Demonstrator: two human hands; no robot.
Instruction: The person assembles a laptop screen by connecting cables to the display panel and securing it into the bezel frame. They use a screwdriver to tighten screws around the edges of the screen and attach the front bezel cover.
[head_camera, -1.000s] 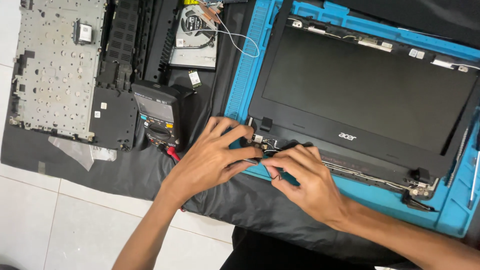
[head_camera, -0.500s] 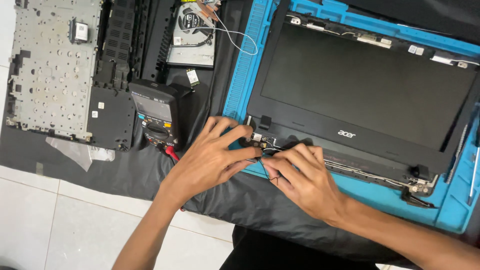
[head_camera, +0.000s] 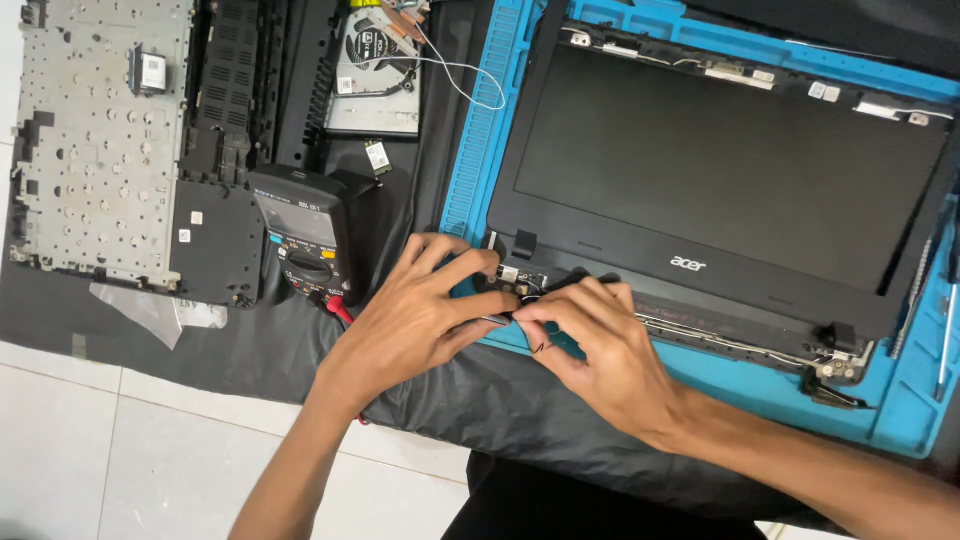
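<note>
left hand (head_camera: 420, 320): palm down, fingers spread and bent, tips pointing right | right hand (head_camera: 600, 345): palm down, fingers curled, tips pinched leftward | hands: fingertips meeting at centre | forearms: bare, entering from the near edge, converging

Even, bright overhead light; soft shadows under both hands. Mild glare on white floor tiles (head_camera: 60, 440), lower left. Focus sharp throughout, no motion blur; slight wide-angle stretch at edges.
</note>
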